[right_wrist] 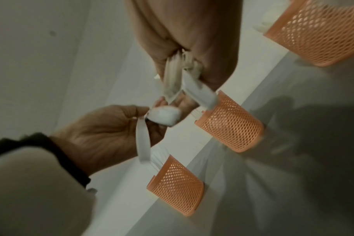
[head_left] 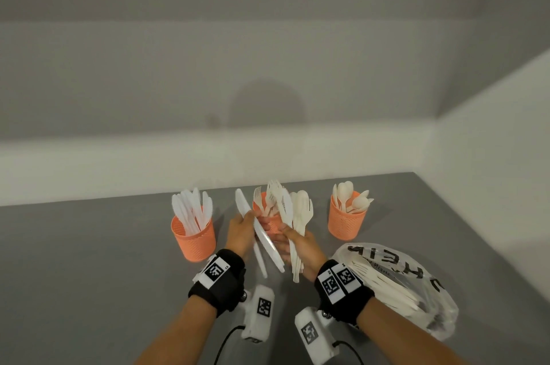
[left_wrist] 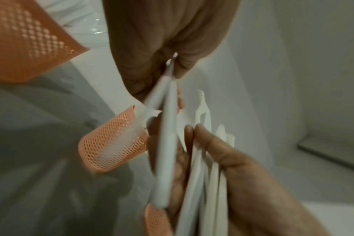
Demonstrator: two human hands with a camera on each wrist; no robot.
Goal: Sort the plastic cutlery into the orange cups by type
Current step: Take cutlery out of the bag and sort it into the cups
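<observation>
Left hand (head_left: 239, 230) is gripping white knives (head_left: 262, 233), right hand (head_left: 300, 245) clutching a mixed bunch (head_left: 293, 215); I'm guessing we're about halfway, since the bag (head_left: 416, 290) is holding more.

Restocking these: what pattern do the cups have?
Orange cups with fine mesh perforation; clearest in the right wrist view.

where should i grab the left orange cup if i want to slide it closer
Grip the left cup low around its mesh wall, coming from the near left side. White knives stand up out of the rim and fan outward, so a grasp from above would likely knock them. The left hand, holding a knife, is just to its right.
</observation>
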